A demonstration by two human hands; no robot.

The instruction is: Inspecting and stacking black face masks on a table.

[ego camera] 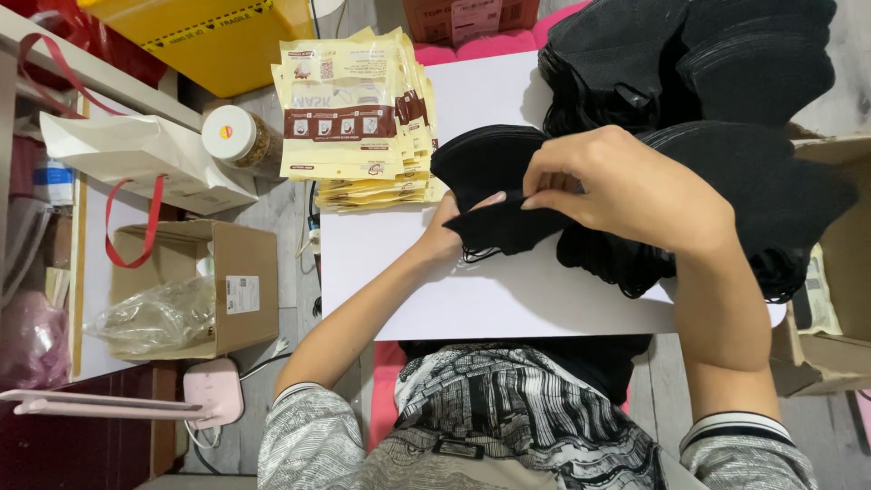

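Observation:
Over a white board (508, 290) lying across my lap, both hands hold a small stack of black face masks (490, 172). My left hand (446, 231) supports the stack from below, thumb on its front edge. From above, my right hand (617, 186) pinches the stack's edge with fingertips. Beside and under my right wrist a larger heap of black masks (762, 195) spreads over the board's right end. More black masks (689, 54) are piled at the far right.
A stack of cream and brown packets (349, 113) sits at the board's far left corner. Left of it are a white-lidded jar (238, 136), a white paper bag with red handles (136, 154) and an open cardboard box (195, 286). Another open box (830, 345) is at right.

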